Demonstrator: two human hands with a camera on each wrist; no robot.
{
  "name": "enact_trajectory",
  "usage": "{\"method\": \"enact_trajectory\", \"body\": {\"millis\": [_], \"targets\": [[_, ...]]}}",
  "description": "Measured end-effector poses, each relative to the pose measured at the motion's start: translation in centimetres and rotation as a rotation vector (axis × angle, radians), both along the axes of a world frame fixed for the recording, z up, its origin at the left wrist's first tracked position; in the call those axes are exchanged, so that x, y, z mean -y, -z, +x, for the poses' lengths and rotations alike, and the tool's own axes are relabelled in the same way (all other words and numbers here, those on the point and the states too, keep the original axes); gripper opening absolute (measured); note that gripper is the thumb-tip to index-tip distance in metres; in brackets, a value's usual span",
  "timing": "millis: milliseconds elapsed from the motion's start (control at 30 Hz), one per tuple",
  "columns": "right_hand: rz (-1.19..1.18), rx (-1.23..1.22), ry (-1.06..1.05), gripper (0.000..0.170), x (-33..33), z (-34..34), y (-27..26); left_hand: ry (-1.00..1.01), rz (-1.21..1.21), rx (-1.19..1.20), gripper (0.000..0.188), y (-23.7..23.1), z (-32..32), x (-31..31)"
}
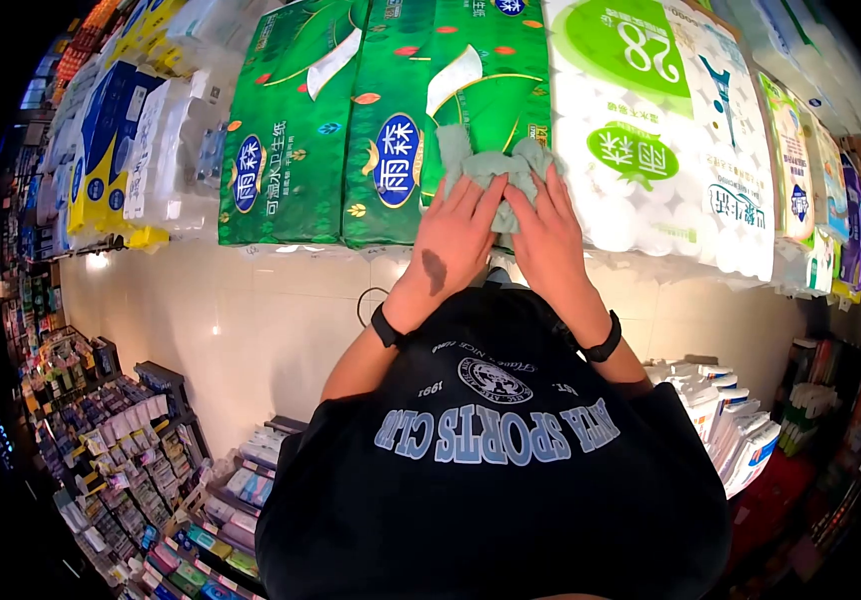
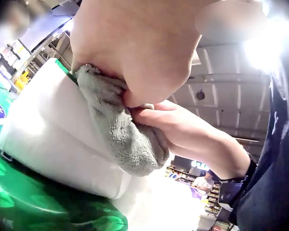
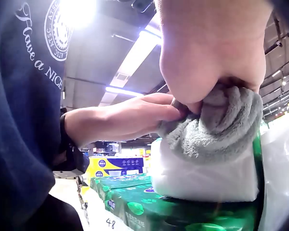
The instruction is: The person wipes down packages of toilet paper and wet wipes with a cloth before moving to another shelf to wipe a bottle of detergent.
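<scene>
A bunched grey-green fluffy cloth (image 1: 499,180) lies over the front part of a green tissue pack (image 1: 491,115). My left hand (image 1: 456,235) grips the cloth's left side, fingers pointing away from me over it. Close beside it, my right hand (image 1: 549,235) holds the right side. In the left wrist view the cloth (image 2: 127,130) hangs in folds below the left palm, with my right hand (image 2: 178,125) pinching its edge. Under the cloth (image 3: 216,127) in the right wrist view is a white, rounded pack side (image 3: 204,175); fingertips there are mostly hidden.
Another green pack (image 1: 286,130) lies to the left and a white-and-green roll pack (image 1: 661,170) to the right. Wrapped packs in blue and yellow (image 1: 116,140) stand further left. Behind me are pale floor tiles (image 1: 241,330) and stocked shelves (image 1: 131,450).
</scene>
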State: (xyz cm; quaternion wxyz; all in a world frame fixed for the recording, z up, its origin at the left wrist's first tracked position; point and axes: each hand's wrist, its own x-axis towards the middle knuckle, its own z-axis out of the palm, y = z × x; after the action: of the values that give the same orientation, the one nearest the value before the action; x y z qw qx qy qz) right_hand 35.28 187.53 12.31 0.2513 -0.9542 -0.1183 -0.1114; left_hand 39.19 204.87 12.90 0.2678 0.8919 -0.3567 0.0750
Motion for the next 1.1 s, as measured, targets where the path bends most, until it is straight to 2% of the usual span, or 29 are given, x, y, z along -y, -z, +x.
{"method": "enact_trajectory", "body": {"millis": [200,333,400,633,800,867,967,1067,1100], "targets": [[0.019,0.088,-0.084,0.056,-0.3,4.4,-0.6,-0.117,0.059,-0.168,0.071,-0.4,2.3,-0.4],[0.044,0.119,-0.05,0.052,-0.3,7.1,-0.5,-0.091,-0.035,-0.035,0.066,-0.7,5.9,0.5],[0.037,0.117,-0.044,0.05,-0.3,7.6,-0.3,-0.104,-0.001,-0.049,0.066,-0.8,6.0,0.6],[0.055,0.028,-0.115,0.058,0.2,1.2,-0.6,-0.116,0.132,-0.123,0.078,-0.7,-0.6,-0.1],[0.0,0.049,-0.096,0.052,-0.6,0.3,0.2,-0.053,0.07,-0.093,0.082,0.2,-1.2,-1.4],[-0.015,0.088,-0.08,0.05,-1.8,0.9,0.5,0.019,0.034,-0.1,0.083,0.7,0.1,-2.9],[-0.033,0.156,-0.057,0.047,-5.2,2.2,1.1,0.044,-0.091,-0.023,0.082,1.0,2.0,-6.0],[-0.019,0.207,-0.026,0.043,-9.7,4.2,1.0,0.032,-0.097,-0.072,0.082,1.3,3.6,-10.2],[-0.026,0.211,-0.019,0.041,-11.2,4.9,0.8,0.036,-0.108,0.01,0.078,1.2,4.2,-11.3]]}}
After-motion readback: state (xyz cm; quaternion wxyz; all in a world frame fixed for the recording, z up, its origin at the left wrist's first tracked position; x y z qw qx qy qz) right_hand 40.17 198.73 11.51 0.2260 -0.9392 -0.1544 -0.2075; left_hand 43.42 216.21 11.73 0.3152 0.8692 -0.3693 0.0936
